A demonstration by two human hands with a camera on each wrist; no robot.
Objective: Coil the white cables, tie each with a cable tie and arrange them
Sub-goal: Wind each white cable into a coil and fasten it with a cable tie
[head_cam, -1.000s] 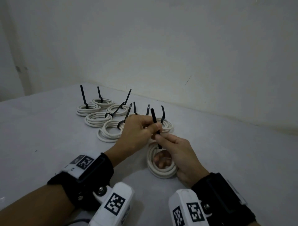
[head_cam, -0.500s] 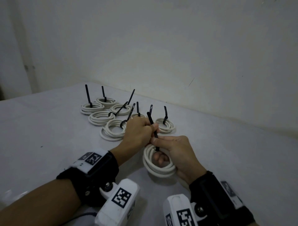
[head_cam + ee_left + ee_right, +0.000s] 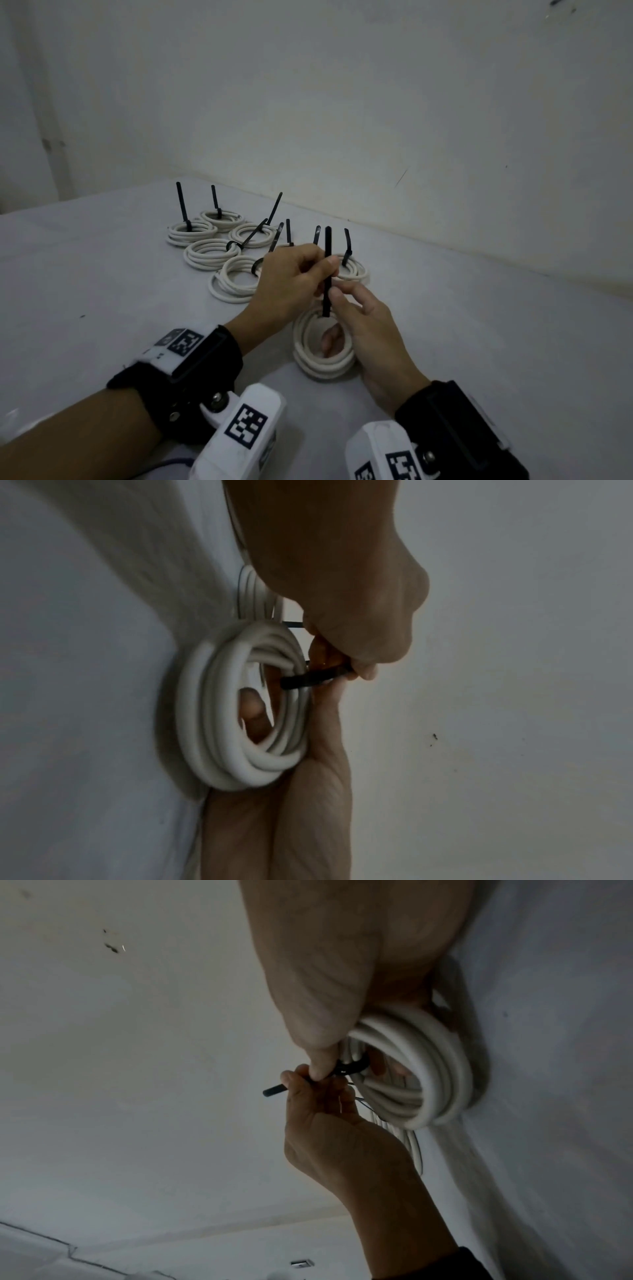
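Table (image 3: 102, 308): pale grey surface meeting a plain wall (image 3: 342, 102) at the far edge.
Tied coils (image 3: 212, 251): cluster of white cable coils lying flat on the far-left part of the table, each with a black tie tail standing up or leaning; the exact count cannot be told behind the hands.
Current coil (image 3: 320, 363): white cable wound in several loops, near the table's front, its plane roughly flat in the head view, with the right-hand fingers through its opening.
Left hand (image 3: 291, 284): fingers curled, thumb and forefinger pinching the cable tie's upper part.
Right hand (image 3: 370, 329): thumb and forefinger pinch the tie lower down, near the coil; a further finger shows inside the loop, gripping the coil from within.
Cable tie (image 3: 327, 270): black strap, long axis near vertical in the head view, free end pointing up and away from the table, lower end meeting the coil's far rim, where the right wrist view shows it looped round the strands (image 3: 352, 1066).
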